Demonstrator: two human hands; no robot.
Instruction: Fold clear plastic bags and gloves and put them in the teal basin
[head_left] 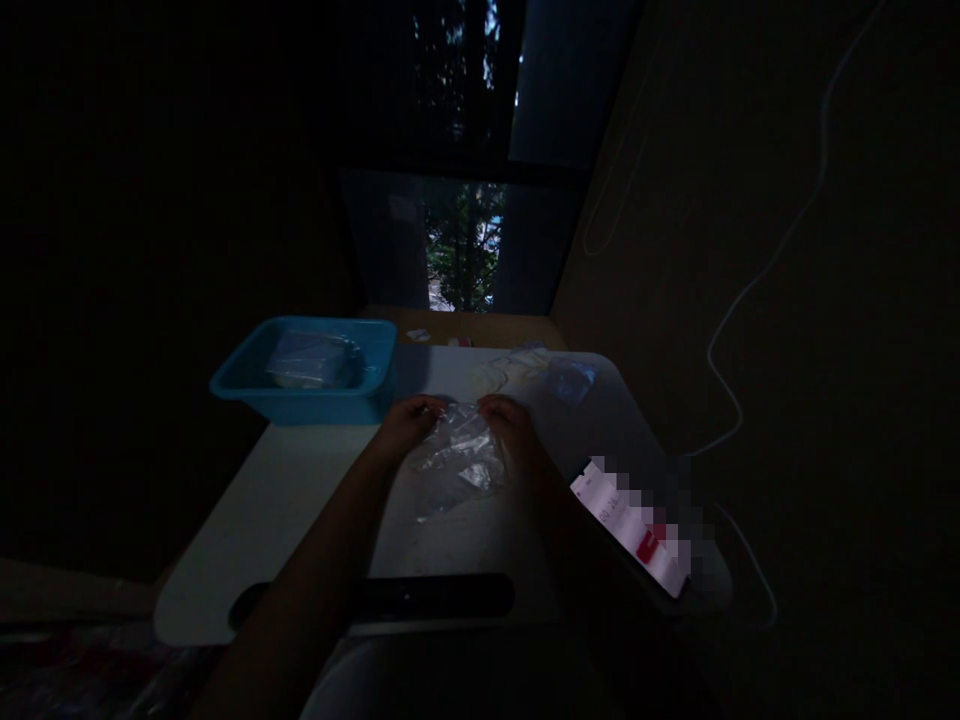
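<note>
Working in dim light, I have a white, round-cornered table (300, 500) in front of me, its surface giving the plastic something flat to lie on. At its far left stands a blue, rectangular plastic basin (322, 408), near enough my left forearm that I would mind my elbow. The clear, crinkled piece of thin plastic (463, 460) lies at mid-table, between my hands, its loose part trailing toward me. Inside the basin sits a pale, boxy packet in shiny wrap (307, 358); a flat phone with a lit pink-white screen (626, 525) rests beyond my right forearm. My left hand (409, 418) and right hand (514, 418) seem to pinch the far edge of the plastic, one toward each corner. Film this flimsy probably wants a light, level pull, with thumbs and fingertips close to the edge, lest it stretch or slip.
</note>
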